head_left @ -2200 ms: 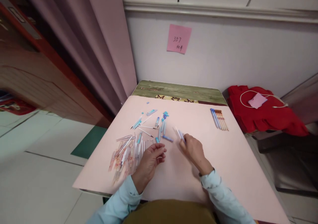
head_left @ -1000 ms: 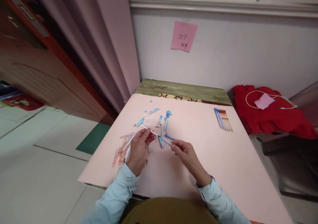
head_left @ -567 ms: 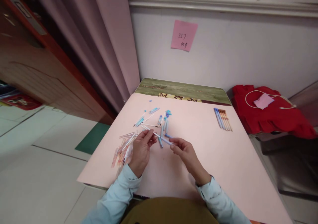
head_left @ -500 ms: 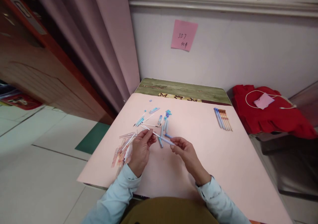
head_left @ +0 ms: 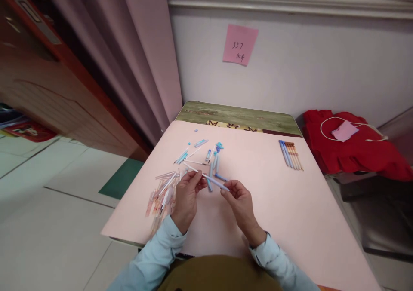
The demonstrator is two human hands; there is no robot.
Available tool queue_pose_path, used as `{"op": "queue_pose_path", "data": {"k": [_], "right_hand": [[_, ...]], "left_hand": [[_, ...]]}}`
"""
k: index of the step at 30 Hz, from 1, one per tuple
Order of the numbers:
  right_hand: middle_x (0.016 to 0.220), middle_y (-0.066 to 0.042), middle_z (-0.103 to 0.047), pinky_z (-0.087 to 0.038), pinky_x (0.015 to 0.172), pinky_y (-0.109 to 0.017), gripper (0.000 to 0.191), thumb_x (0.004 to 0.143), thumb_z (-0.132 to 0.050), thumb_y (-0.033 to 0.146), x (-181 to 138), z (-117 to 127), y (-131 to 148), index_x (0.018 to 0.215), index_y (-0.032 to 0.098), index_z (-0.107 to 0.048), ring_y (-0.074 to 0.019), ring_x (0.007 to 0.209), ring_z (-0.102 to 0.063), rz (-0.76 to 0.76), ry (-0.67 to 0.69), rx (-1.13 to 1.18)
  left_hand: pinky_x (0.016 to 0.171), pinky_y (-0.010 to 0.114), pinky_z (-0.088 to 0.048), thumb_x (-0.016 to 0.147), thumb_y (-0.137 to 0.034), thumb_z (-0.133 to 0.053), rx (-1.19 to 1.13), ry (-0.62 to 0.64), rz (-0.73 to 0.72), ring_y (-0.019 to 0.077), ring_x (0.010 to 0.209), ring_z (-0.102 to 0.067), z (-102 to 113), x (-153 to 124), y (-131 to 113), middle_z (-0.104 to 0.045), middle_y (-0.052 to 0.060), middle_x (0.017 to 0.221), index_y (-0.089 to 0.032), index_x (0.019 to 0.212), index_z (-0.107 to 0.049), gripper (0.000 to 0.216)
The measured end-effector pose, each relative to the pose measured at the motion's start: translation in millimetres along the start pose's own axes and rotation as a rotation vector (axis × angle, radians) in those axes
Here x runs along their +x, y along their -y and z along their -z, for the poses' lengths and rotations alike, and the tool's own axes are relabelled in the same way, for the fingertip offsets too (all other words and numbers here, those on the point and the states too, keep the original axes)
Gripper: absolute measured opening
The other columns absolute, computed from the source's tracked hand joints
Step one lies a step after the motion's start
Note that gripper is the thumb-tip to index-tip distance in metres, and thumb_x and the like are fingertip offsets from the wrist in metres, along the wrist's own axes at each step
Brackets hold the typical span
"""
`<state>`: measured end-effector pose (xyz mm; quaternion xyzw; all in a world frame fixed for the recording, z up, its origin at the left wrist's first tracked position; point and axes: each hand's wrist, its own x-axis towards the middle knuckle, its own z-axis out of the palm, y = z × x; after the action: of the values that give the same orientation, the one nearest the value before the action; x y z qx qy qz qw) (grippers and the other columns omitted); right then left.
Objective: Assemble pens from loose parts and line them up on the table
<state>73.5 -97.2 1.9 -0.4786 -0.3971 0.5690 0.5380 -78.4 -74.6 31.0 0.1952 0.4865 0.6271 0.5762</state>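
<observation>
My left hand pinches a thin white pen refill that slants up to the left. My right hand pinches a light blue pen barrel, and the refill's end meets the barrel between the two hands. Both hands hover just above the pink tabletop. Loose blue pen parts lie scattered just beyond my hands. A heap of clear and orange pen parts lies to the left of my left hand.
A row of several assembled blue and orange pens lies at the far right of the table. A red cloth with a white cable sits on a seat to the right. A pink note hangs on the wall; a curtain hangs left.
My left hand picked up the refill and my right hand brought the barrel to it. Both hands have since drawn slightly nearer to me, the parts still joined.
</observation>
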Motion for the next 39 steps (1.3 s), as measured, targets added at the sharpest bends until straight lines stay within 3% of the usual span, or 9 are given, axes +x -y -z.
{"op": "queue_pose_path", "data": {"k": [5,9,12,17,22,25,28,31,39], "right_hand": [[0.083,-0.003,-0.067,-0.051,0.070,-0.028,0.029,0.076,-0.075,0.040,-1,-1,-4,0.092,0.019,-0.063,-0.0165,0.075,-0.063,-0.041,0.076,-0.067],[0.088,-0.005,-0.071,-0.050,0.069,-0.028,0.026,0.082,-0.069,0.042,-4,-1,-3,0.096,0.019,-0.066,-0.0175,0.076,-0.065,0.041,0.150,-0.251],[0.084,-0.005,-0.070,-0.050,0.069,-0.028,0.027,0.081,-0.070,0.044,-6,-2,1,0.091,0.018,-0.067,-0.0169,0.074,-0.064,0.003,0.179,-0.189],[0.079,-0.005,-0.070,-0.050,0.070,-0.030,0.035,0.073,-0.076,0.047,-5,-3,6,0.089,0.017,-0.066,-0.0172,0.072,-0.063,-0.165,0.122,0.004],[0.079,-0.006,-0.071,-0.050,0.069,-0.031,0.036,0.073,-0.074,0.048,4,11,8,0.090,0.017,-0.067,-0.0186,0.073,-0.064,-0.125,0.043,-0.046],[0.083,-0.006,-0.071,-0.049,0.069,-0.030,0.032,0.079,-0.068,0.046,16,32,9,0.095,0.018,-0.069,-0.0190,0.075,-0.064,0.024,-0.074,-0.238],[0.090,-0.005,-0.071,-0.045,0.069,-0.030,0.026,0.084,-0.062,0.042,28,54,9,0.096,0.021,-0.072,-0.0197,0.078,-0.063,0.183,-0.215,-0.708],[0.097,-0.005,-0.069,-0.041,0.069,-0.029,0.023,0.088,-0.055,0.034,36,68,4,0.097,0.024,-0.074,-0.0198,0.085,-0.062,0.295,-0.247,-1.096],[0.099,-0.008,-0.068,-0.038,0.074,-0.030,0.023,0.091,-0.053,0.026,37,62,-5,0.104,0.022,-0.072,-0.0206,0.086,-0.059,0.440,-0.223,-1.345]], "left_hand": [[0.068,0.027,-0.048,0.067,-0.029,-0.080,0.074,0.009,-0.029,0.0118,0.068,-0.059,-4,-2,4,-0.062,-0.001,0.074,-0.016,0.075,-0.066,0.021],[0.070,0.026,-0.046,0.067,-0.028,-0.080,0.133,0.043,-0.022,0.0110,0.068,-0.058,-6,-3,5,-0.061,-0.001,0.071,-0.016,0.072,-0.066,0.020],[0.070,0.027,-0.046,0.065,-0.030,-0.081,0.141,0.063,0.005,0.0116,0.067,-0.058,-7,-4,3,-0.064,0.000,0.073,-0.016,0.075,-0.068,0.022],[0.074,0.030,-0.048,0.072,-0.040,-0.076,0.122,0.038,-0.004,0.0158,0.076,-0.063,-6,0,-3,-0.071,0.007,0.087,-0.015,0.090,-0.071,0.032],[0.074,0.031,-0.048,0.074,-0.045,-0.073,0.076,-0.032,-0.073,0.0160,0.075,-0.064,5,7,-15,-0.071,0.009,0.088,-0.015,0.092,-0.070,0.035],[0.071,0.028,-0.047,0.073,-0.040,-0.075,0.065,-0.070,-0.120,0.0132,0.073,-0.062,13,11,-22,-0.070,0.006,0.087,-0.016,0.091,-0.069,0.031],[0.069,0.026,-0.047,0.071,-0.036,-0.076,0.064,-0.095,-0.139,0.0116,0.070,-0.060,18,13,-24,-0.069,0.004,0.085,-0.016,0.089,-0.069,0.028],[0.069,0.027,-0.047,0.071,-0.035,-0.076,0.068,-0.089,-0.122,0.0116,0.069,-0.059,18,11,-22,-0.068,0.004,0.084,-0.015,0.088,-0.068,0.027],[0.067,0.027,-0.047,0.069,-0.037,-0.077,0.071,-0.078,-0.100,0.0111,0.067,-0.059,19,11,-19,-0.069,0.004,0.083,-0.016,0.088,-0.069,0.029]]}}
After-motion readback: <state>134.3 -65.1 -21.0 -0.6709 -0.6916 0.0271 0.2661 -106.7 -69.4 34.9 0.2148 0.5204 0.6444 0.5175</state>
